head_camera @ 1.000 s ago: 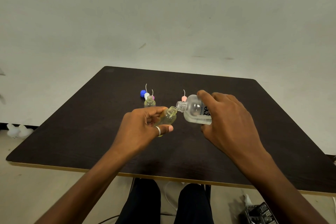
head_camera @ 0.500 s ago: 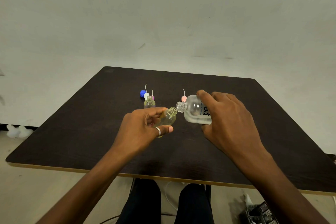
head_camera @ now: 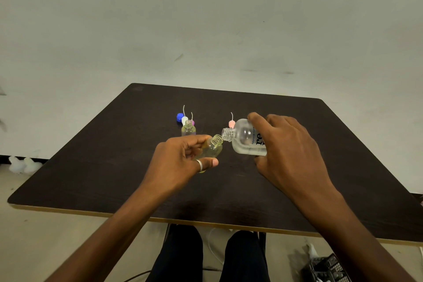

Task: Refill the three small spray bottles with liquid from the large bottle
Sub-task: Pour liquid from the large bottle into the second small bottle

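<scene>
Left hand point(head_camera: 180, 160) gripping small bottle point(head_camera: 211, 150) over bench point(head_camera: 114, 167) middle, tilting its open neck rightward. Right hand point(head_camera: 288, 151) grasping large bottle point(head_camera: 246, 138), tipping it leftward, mouth just beside small bottle's mouth. Second small bottle point(head_camera: 188, 129) standing uncapped behind left hand. Blue cap point(head_camera: 180, 117) and pink cap point(head_camera: 231, 124) sitting toward far edge, tubes pointing up.

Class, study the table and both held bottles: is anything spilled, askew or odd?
No spill shows on the table. The large bottle in the right hand and the small bottle in the left hand are tilted, neck to neck, for pouring. Spray caps sit loose behind an open bottle.
</scene>
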`<action>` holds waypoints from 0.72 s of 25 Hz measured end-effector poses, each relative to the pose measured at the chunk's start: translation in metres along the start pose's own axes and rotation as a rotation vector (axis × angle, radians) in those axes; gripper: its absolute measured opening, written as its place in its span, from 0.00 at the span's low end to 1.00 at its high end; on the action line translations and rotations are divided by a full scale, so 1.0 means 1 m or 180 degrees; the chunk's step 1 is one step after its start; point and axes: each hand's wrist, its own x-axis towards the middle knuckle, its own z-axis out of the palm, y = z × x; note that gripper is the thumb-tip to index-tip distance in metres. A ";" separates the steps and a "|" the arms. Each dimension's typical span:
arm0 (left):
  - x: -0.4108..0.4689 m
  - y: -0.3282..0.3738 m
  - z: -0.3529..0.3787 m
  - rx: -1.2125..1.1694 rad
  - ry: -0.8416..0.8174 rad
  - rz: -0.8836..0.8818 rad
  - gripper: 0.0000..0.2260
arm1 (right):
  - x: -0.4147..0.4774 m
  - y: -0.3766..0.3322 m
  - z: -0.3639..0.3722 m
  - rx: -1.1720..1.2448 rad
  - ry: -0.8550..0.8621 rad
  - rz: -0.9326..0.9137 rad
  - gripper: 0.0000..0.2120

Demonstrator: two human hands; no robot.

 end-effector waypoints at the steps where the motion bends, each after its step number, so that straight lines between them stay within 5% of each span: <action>1: 0.000 0.000 0.000 0.0003 0.0003 0.0001 0.24 | 0.000 0.000 -0.001 -0.0007 0.0011 -0.0005 0.35; 18: -0.001 0.001 0.001 -0.0015 -0.0024 -0.0015 0.24 | -0.001 0.001 0.001 -0.0030 0.0036 -0.0023 0.36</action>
